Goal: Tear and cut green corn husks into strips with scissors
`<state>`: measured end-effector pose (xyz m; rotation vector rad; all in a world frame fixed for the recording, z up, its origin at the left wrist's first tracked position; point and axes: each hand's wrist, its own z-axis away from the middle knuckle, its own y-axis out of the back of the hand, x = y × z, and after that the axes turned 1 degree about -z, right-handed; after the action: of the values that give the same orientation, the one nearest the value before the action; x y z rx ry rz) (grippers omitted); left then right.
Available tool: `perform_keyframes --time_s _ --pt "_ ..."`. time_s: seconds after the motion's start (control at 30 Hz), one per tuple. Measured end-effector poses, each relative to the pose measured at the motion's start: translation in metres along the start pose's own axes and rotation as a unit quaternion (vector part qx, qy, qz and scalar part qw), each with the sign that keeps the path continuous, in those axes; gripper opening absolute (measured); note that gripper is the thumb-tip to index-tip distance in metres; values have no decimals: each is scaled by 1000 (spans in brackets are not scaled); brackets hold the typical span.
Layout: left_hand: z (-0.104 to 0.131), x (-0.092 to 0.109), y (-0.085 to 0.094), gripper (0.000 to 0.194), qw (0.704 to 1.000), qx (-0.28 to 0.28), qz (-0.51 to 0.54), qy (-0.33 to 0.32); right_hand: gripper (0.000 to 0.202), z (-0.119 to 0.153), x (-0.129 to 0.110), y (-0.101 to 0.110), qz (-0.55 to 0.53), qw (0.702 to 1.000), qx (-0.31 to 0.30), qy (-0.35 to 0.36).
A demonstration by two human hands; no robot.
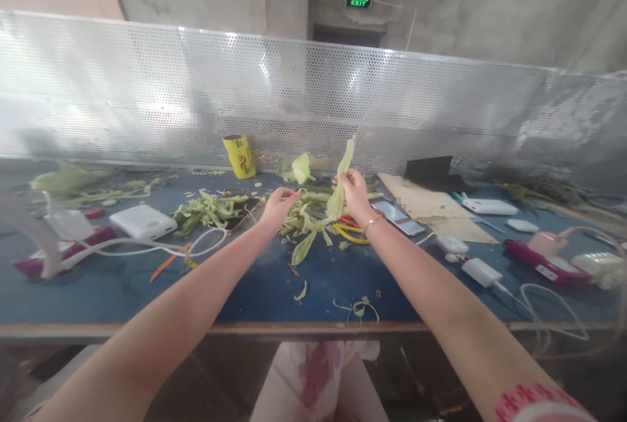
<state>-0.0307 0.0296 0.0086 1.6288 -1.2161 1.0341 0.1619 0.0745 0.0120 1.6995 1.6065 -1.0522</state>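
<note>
From where I stand, the person's right hand (356, 192) has its fingers closed on a long, pale green leaf (336, 203), which sticks up above them and hangs down below. The left hand (280, 208) has its fingertips drawn nearly together; I can't tell whether they pinch anything.

Between and under the fingers of both hands lies a tangled heap of greens (313, 203) on the blue table (264, 291). Left of the left fingers sits a smaller pile of stalks (210, 210). So some greenery lies apart, and plenty is in the middle; I can't judge whether either lot is finished.

A yellow roll (240, 156) stands beyond the left fingers, a phone (398, 218) lies right of the right ones, and curly scraps (360, 309) lie nearer the person.
</note>
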Motion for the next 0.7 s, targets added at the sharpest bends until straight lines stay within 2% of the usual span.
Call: perform_keyframes --time_s 0.1,0.2,0.3,0.4,0.47,0.53,0.6,0.7 --pt "5 0 -4 39 995 -72 -53 -33 26 8 -12 -16 -125 992 -4 -31" --pt "12 -2 -9 46 978 -135 -96 -125 30 17 -22 -29 -181 982 -8 -44" --pt "19 -2 -13 45 952 -150 -173 -204 27 26 -29 -38 -183 983 -6 -35" --pt "25 1 -15 30 940 -133 -204 -239 24 33 -36 -44 -144 989 -11 -16" --pt "25 3 -16 19 949 -115 -186 -228 25 38 -42 -45 -110 993 -39 5" --pt "24 5 -16 14 971 -97 -125 -181 26 43 -47 -42 -57 995 -77 13" --pt "23 7 -16 17 991 -91 -13 -102 32 47 -49 -35 19 994 -104 9" --pt "21 10 -16 24 982 -110 154 0 30 53 -44 -22 99 982 -162 -14"
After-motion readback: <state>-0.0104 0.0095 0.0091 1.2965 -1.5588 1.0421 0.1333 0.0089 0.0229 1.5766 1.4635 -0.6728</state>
